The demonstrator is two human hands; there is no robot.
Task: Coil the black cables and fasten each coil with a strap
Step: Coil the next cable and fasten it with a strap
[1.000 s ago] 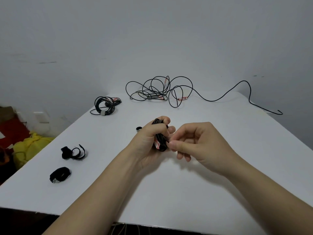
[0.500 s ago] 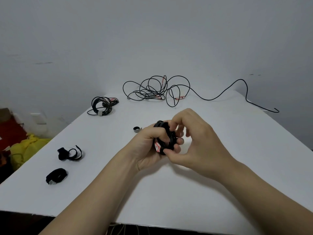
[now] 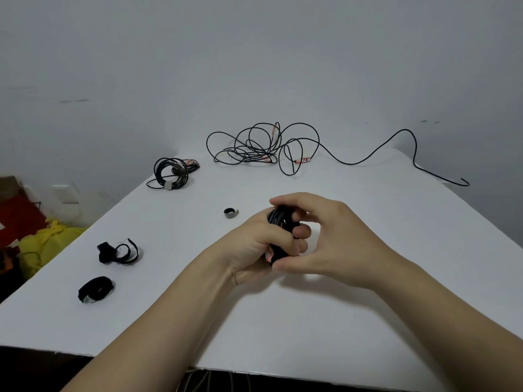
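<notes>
We grip the black coil (image 3: pixel 280 222) in both hands, over the middle of the white table (image 3: pixel 368 321).
The left hand (image 3: pixel 254 244) curls its fingers tight round the coil; the right hand (image 3: pixel 334 244) pinches it from the other side, thumb below, fingers over the top. Whether it is bound already, we cannot tell. We think it best to press the loops flat together, so none springs out, before winding on the rolled strap (image 3: pixel 231 213) that lies near.

Plain room: white table (image 3: pixel 368 306) against bare wall (image 3: pixel 254 66).
</notes>
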